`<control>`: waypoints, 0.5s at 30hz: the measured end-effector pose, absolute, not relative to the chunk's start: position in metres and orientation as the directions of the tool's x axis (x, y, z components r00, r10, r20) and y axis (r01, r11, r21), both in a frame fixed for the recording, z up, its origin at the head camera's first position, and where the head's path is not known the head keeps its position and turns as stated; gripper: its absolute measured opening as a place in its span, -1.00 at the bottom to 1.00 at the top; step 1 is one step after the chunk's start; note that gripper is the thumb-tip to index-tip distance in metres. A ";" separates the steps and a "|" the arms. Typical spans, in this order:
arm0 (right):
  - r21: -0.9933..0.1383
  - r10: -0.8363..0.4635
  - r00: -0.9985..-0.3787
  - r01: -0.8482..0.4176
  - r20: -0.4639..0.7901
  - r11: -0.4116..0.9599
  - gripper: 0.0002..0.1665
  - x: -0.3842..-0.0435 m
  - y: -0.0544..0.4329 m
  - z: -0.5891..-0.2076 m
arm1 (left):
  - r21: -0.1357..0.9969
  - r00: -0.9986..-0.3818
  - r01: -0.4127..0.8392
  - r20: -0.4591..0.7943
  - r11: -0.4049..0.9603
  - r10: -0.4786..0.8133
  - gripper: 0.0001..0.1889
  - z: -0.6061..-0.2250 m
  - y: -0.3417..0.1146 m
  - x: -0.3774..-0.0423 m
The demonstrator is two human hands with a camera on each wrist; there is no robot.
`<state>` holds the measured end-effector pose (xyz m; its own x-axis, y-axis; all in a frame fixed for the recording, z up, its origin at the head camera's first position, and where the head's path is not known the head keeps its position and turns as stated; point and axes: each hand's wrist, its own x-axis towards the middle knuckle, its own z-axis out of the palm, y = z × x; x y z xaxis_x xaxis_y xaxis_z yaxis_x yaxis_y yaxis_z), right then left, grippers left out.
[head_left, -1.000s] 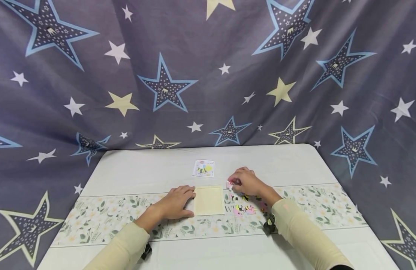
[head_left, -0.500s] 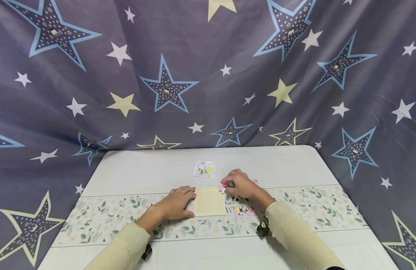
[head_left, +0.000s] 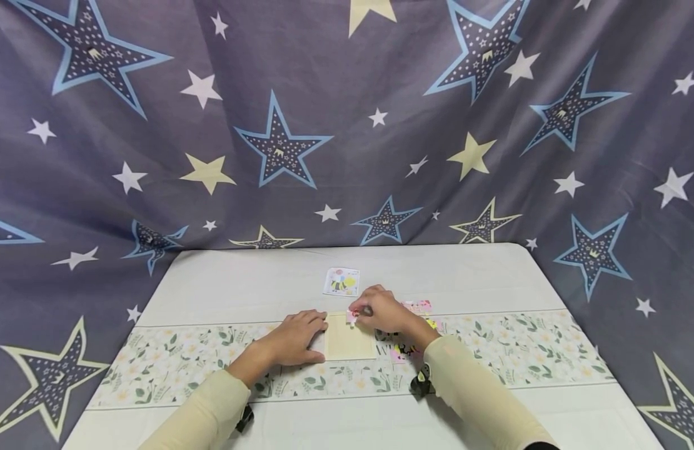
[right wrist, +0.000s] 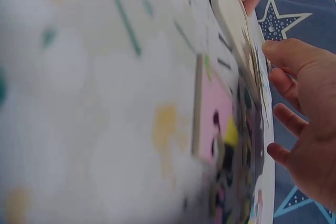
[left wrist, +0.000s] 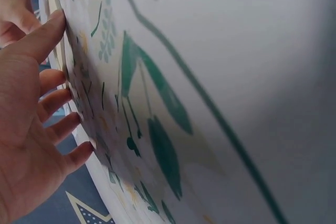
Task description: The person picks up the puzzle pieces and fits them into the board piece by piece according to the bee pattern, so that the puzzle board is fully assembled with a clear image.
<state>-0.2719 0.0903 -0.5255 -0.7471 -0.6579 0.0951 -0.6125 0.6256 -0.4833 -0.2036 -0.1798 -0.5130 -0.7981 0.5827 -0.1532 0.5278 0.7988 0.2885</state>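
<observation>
A shallow square wooden puzzle tray [head_left: 347, 345] lies on the table's floral strip. My left hand [head_left: 296, 339] rests along its left side, fingers loosely spread; in the left wrist view that hand's thumb [left wrist: 50, 32] touches the tray edge. Between thumb and fingertips, my right hand [head_left: 385, 311] pinches a pink jigsaw piece [head_left: 351, 317] over the tray's upper part. The right wrist view shows the right hand [right wrist: 310, 108] beside the tray [right wrist: 228, 11], the pinched piece hidden there.
Loose pink jigsaw pieces [head_left: 417, 306] lie right of the tray, partly behind the right forearm; another piece [head_left: 400, 355] sits nearer. A card with a bee picture [head_left: 341, 282] lies beyond the tray. A star-printed curtain [head_left: 302, 206] hangs behind the table.
My right hand has carried the pink piece leftward from beside the tray to over it, uncovering some pieces at the right. The left hand has stayed at the tray's left side.
</observation>
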 end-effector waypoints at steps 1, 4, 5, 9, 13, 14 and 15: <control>-0.480 -0.664 -0.741 -0.621 0.101 0.620 -0.69 -0.272 0.087 -0.526 | 0.285 -0.798 0.529 -0.154 0.800 0.583 -0.28 -0.513 -0.180 -0.204; -0.463 -0.678 -0.727 -0.640 0.108 0.613 -0.69 -0.272 0.079 -0.526 | 0.280 -0.798 0.529 -0.159 0.801 0.582 -0.27 -0.512 -0.180 -0.204; -0.455 -0.681 -0.724 -0.645 0.108 0.614 -0.69 -0.272 0.077 -0.526 | 0.282 -0.797 0.529 -0.158 0.801 0.582 -0.28 -0.512 -0.180 -0.204; -0.428 -0.688 -0.719 -0.656 0.100 0.622 -0.70 -0.271 0.069 -0.526 | 0.284 -0.794 0.533 -0.158 0.797 0.587 -0.28 -0.512 -0.181 -0.204; -0.428 -0.692 -0.715 -0.659 0.100 0.619 -0.71 -0.268 0.063 -0.523 | 0.282 -0.790 0.540 -0.154 0.793 0.593 -0.28 -0.511 -0.181 -0.204; -0.425 -0.691 -0.717 -0.657 0.095 0.623 -0.71 -0.268 0.061 -0.523 | 0.281 -0.790 0.542 -0.153 0.792 0.594 -0.28 -0.511 -0.180 -0.204; -0.424 -0.690 -0.717 -0.656 0.093 0.624 -0.72 -0.267 0.060 -0.523 | 0.280 -0.790 0.541 -0.154 0.793 0.593 -0.28 -0.511 -0.180 -0.204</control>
<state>-0.2672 0.0599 -0.5226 -0.7173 -0.6905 0.0932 -0.6560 0.6242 -0.4243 -0.2038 -0.1803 -0.5112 -0.7901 0.5935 -0.1535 0.5411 0.7928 0.2804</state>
